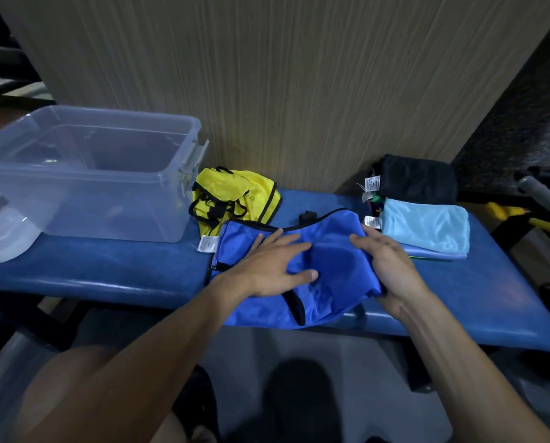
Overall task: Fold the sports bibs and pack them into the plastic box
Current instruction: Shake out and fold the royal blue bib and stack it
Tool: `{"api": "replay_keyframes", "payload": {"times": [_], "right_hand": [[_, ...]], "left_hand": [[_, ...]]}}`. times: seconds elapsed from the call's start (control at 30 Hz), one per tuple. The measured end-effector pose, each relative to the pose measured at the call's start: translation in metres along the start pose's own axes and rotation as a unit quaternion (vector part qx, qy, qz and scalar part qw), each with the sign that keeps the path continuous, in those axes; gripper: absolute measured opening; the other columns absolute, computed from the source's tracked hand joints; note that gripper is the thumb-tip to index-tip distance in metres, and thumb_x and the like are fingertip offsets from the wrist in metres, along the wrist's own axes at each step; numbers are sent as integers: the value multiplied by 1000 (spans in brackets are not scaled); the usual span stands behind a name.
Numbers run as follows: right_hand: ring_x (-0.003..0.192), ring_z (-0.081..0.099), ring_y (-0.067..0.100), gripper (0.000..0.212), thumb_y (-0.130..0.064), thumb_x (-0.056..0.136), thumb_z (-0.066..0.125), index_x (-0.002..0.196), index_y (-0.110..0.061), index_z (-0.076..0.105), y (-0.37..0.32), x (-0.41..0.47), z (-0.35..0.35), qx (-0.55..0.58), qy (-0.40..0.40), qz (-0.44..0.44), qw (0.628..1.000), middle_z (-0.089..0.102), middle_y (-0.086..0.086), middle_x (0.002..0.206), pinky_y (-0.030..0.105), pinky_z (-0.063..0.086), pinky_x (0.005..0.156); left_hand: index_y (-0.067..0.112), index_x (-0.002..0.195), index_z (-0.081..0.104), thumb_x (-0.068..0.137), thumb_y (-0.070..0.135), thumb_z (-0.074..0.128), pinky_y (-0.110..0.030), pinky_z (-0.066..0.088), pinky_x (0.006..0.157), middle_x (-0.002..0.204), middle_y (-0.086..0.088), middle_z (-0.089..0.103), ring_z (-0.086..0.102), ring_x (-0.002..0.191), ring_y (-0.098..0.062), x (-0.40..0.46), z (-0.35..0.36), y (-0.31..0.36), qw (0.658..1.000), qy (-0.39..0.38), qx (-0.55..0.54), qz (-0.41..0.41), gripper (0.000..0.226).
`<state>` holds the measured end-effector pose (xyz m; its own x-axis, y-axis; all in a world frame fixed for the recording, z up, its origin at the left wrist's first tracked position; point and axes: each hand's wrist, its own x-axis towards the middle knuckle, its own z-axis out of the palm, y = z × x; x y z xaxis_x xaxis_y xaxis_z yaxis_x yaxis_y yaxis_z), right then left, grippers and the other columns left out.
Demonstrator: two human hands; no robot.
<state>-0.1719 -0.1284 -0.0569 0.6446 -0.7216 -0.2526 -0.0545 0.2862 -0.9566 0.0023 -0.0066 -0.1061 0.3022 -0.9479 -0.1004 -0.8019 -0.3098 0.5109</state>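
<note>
Head view: at nine o'clock the lid [1, 225] is cut off by the frame beside the clear plastic box [85, 174]. Left hand [273, 266] lies flat, fingers spread, pressing the blue bib [328, 263] at centre. Right hand [388, 266] curls around its three-o'clock edge, fingertips hidden under the cloth.

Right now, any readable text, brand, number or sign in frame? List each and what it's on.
None can be read.
White care tag on the blue bib: print too small and blurred.
White tags on the black folded bib: blurred dark marks only.
White tag by the light blue folded bib: unreadable.
Plastic box: no label visible.
</note>
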Motion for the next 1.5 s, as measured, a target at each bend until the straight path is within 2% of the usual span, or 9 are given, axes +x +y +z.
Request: {"api": "replay_keyframes", "payload": {"times": [0.1,0.27,0.37,0.5,0.7,0.9,1.03,1.37,1.5], "right_hand": [[101,73,29,27,-13,97,59,122,-15,69,-10,0,36,-56,-32,-59,996,77,9,107,39,59,88],[70,60,14,17,-8,95,57,110,-10,65,17,0,134,-287,-102,-195,932,67,6,86,32,48,66],[112,61,38,41,-24,96,53,136,-16,51,56,-2,168,-511,-152,-189,824,69,17,118,44,50,90],[106,62,37,78,-41,99,53,162,-17,13,78,-8,170,-563,-195,-216,774,72,12,103,46,50,86],[95,55,13,65,-41,95,64,151,-19,42,76,-6,135,-504,-231,-339,760,59,-6,106,34,48,89],[144,33,24,83,-74,85,52,155,-32,36,94,-11,76,-666,-196,-399,599,39,-6,153,48,30,115],[156,14,30,76,-52,92,53,160,-30,27,113,-9,60,-714,-150,-402,553,22,0,167,52,21,122],[155,21,33,91,-11,78,67,160,-23,29,133,-7,39,-718,-110,-451,518,23,8,168,52,26,120],[151,32,31,88,-22,77,78,155,-23,37,130,-2,37,-688,-132,-460,546,34,5,164,50,33,119]], "left_hand": [[22,125,70,100,28,62,-18,48,97,122,10,68,62,112,-5,-9,-29,-11,990,84,-117,-5,26],[14,79,59,98,5,46,-26,47,57,61,0,58,52,49,-9,-18,-74,-54,907,117,-367,-172,25],[13,89,54,97,19,40,-28,47,55,75,-11,58,53,56,-18,-28,-81,-71,853,137,-439,-248,17],[27,72,57,72,47,60,-33,35,63,70,-4,52,46,60,-20,-31,-81,-71,866,110,-423,-241,20],[26,141,52,82,17,78,-30,49,97,126,3,63,60,111,-13,-25,-71,-81,948,105,-254,-160,66],[17,131,61,84,15,77,-43,50,106,119,0,70,66,113,-19,-8,-65,-91,944,202,-237,-110,50],[12,136,57,90,12,76,-29,47,103,126,-5,67,63,118,-22,-5,-56,-91,952,217,-189,-106,50],[21,127,53,76,16,84,-36,49,79,119,-2,50,49,104,-23,-42,-59,-66,920,335,195,55,61],[25,107,64,84,36,82,-20,44,85,105,11,56,55,98,-6,-71,-57,-57,988,45,-38,145,30]]}}
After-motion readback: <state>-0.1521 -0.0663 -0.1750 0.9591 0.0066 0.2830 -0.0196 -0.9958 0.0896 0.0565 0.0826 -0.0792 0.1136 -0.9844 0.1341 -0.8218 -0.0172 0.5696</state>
